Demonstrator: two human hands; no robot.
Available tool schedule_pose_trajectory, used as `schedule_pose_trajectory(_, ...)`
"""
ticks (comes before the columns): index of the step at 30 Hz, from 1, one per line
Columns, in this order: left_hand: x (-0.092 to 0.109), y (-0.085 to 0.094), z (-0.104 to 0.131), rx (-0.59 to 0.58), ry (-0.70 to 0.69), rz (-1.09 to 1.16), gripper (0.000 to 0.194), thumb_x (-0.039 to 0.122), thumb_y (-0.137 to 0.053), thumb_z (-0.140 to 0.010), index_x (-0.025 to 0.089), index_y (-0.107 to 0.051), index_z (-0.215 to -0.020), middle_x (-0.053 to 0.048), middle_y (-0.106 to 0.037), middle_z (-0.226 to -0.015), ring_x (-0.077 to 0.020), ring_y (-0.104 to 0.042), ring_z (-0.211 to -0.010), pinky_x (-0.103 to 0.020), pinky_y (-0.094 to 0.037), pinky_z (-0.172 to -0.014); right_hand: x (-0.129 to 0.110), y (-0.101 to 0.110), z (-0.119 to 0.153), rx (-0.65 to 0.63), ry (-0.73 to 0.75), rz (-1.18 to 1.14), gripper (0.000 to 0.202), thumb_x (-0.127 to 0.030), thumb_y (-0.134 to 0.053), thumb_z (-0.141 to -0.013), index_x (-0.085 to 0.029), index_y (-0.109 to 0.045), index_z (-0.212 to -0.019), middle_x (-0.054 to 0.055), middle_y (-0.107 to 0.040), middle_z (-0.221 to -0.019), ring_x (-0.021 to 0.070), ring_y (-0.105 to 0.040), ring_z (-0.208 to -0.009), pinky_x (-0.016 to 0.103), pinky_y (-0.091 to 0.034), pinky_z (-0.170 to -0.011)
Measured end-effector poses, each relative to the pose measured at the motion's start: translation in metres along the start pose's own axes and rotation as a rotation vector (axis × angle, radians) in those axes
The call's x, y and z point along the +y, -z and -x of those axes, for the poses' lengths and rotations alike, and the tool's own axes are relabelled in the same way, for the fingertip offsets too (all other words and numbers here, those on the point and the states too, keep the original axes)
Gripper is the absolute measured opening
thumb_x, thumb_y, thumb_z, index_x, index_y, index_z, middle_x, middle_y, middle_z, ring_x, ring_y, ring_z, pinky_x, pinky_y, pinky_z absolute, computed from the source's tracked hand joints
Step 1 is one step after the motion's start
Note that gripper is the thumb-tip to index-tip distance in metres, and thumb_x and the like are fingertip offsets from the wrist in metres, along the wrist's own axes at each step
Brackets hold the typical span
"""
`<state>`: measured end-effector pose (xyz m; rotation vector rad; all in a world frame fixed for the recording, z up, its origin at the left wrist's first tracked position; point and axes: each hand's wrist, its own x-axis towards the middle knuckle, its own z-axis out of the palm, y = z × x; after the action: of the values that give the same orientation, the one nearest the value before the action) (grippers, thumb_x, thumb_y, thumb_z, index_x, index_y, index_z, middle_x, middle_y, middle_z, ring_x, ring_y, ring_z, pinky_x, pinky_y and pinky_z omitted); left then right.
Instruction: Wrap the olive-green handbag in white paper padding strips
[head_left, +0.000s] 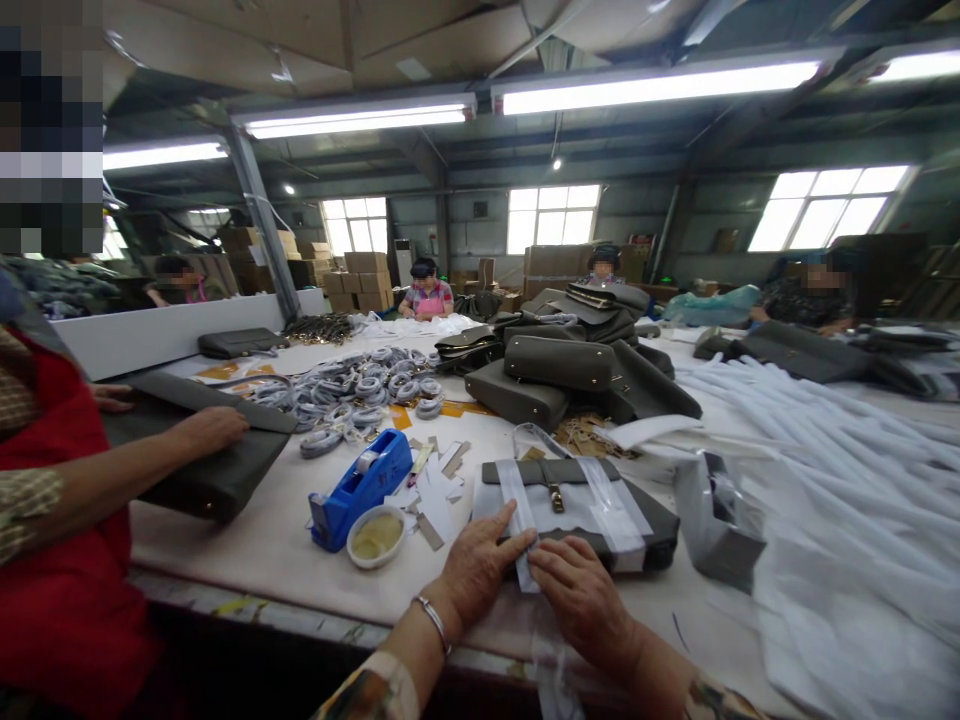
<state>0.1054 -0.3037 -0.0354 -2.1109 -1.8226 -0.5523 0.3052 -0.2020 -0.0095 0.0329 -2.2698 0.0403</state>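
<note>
1. Head view. Left hand (pixel 480 562), metal bangle at the wrist, lies on the near edge of a grey handbag (pixel 574 505); its fingers (pixel 504 522) pinch the lower end of a clear plastic strip (pixel 519 520) that runs across the bag front.
2. Right hand (pixel 581 590) sits just beside the left, fingertips (pixel 541 556) pressed to the same strip end at the bag's near edge. Both hands grasp the strip; neither is clenched into a fist.
3. The handbag lies flat on the pale worktable (pixel 285 545), directly ahead, brass clasp (pixel 556 496) up; a second clear strip (pixel 615 510) crosses its right half.
4. Left of the bag: blue tape dispenser (pixel 360 488), with a small white dish (pixel 376 536) of yellowish paste touching its near side; card scraps between them and the bag.
5. Right of the bag: a grey folded pouch (pixel 716 520), then a spread of white wrapping sheets (pixel 847 470).
6. Far left: a co-worker in red, hand (pixel 210 430) flat on another dark bag (pixel 202 450).
7. Mid-table: pile of finished bags (pixel 570 375) and coiled straps (pixel 367 390).
</note>
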Motion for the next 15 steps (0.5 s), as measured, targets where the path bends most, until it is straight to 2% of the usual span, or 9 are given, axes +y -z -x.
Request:
schedule_pose_trajectory(3,-0.001,-0.003,0.000,-0.022,-0.014,0.020,0.051,0.025,-0.062,-0.096,0.042,-0.052,-0.143,-0.005,-0.056,-0.149,-0.0255,-0.061,-0.128,-0.045,-0.057,-0.100,0.003,0.007,0.011,-0.068,0.024,-0.004,0.024,-0.019,-0.044,-0.103,-0.018,-0.068,-0.104,0.008,-0.073,-0.120,0.0242,-0.062,-0.116,0.041,-0.034,-0.102)
schedule_pose_trajectory(6,0.000,-0.001,0.000,-0.058,-0.020,0.031,0.051,0.029,-0.061,-0.097,0.041,-0.050,-0.145,-0.002,-0.054,-0.151,-0.0267,-0.059,-0.130,-0.047,-0.055,-0.102,0.009,0.023,0.011,-0.273,-0.019,-0.138,0.022,-0.035,-0.053,-0.100,-0.021,-0.067,-0.110,0.010,-0.066,-0.133,0.0283,-0.056,-0.124,0.044,-0.036,-0.103)
schedule_pose_trajectory(9,0.002,0.002,-0.002,-0.068,-0.034,0.027,0.050,0.030,-0.060,-0.097,0.040,-0.050,-0.146,-0.002,-0.055,-0.150,-0.0277,-0.060,-0.130,-0.048,-0.054,-0.102,0.020,0.029,0.001,-0.347,-0.151,-0.285,0.019,-0.031,-0.053,-0.101,-0.022,-0.066,-0.113,0.008,-0.071,-0.116,0.0244,-0.061,-0.111,0.040,-0.041,-0.094)
schedule_pose_trajectory(11,0.004,0.003,-0.003,-0.070,-0.030,0.012,0.049,0.030,-0.059,-0.098,0.040,-0.050,-0.145,-0.002,-0.056,-0.149,-0.0282,-0.060,-0.129,-0.048,-0.054,-0.101,0.030,0.022,-0.006,-0.359,-0.227,-0.282,0.012,-0.028,-0.059,-0.098,-0.022,-0.067,-0.105,0.006,-0.071,-0.101,0.0226,-0.061,-0.096,0.038,-0.042,-0.087)
schedule_pose_trajectory(13,0.005,0.003,-0.005,-0.083,-0.020,0.004,0.048,0.030,-0.058,-0.098,0.040,-0.051,-0.145,-0.002,-0.056,-0.149,-0.0281,-0.060,-0.129,-0.049,-0.053,-0.101,0.038,0.010,-0.009,-0.405,-0.229,-0.249,0.004,-0.025,-0.069,-0.092,-0.021,-0.068,-0.093,0.004,-0.067,-0.092,0.0219,-0.057,-0.088,0.037,-0.042,-0.083)
schedule_pose_trajectory(15,0.007,0.006,-0.006,-0.108,-0.003,0.010,0.047,0.031,-0.058,-0.098,0.040,-0.052,-0.144,-0.001,-0.056,-0.149,-0.0282,-0.059,-0.130,-0.049,-0.052,-0.101,0.042,-0.001,-0.009,-0.433,-0.193,-0.241,0.010,-0.020,-0.073,-0.087,-0.020,-0.065,-0.081,0.004,-0.064,-0.088,0.0208,-0.054,-0.085,0.035,-0.041,-0.081)
